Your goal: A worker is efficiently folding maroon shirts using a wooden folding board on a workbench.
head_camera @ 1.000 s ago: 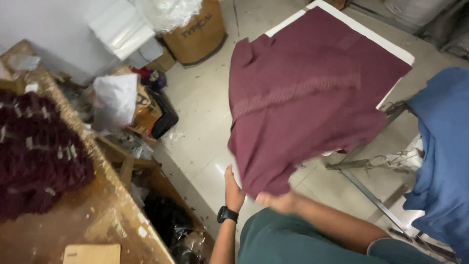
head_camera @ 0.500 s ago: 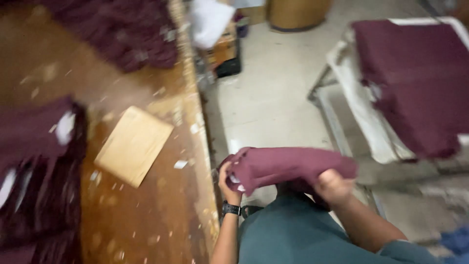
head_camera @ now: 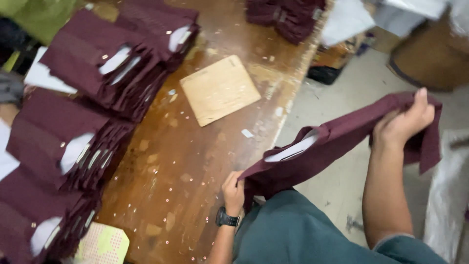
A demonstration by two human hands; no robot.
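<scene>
Maroon cloth, a folded shirt, was held stretched above the table edge. The left hand was clenched on its lower end, the right hand raised and clamped on the upper. The carrying step seemed in hand; level lowering beside the stacked shirts would likely be needed.

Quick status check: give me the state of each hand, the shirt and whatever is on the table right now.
Left hand: shut on the shirt's lower end.
Right hand: shut on the shirt's upper end.
Shirt: maroon, folded, held in the air beside the table.
Shirt stacks: folded, piled along the table.
Board: flat on the table, untouched.
Table: wooden, scuffed, speckled with scraps.
</scene>
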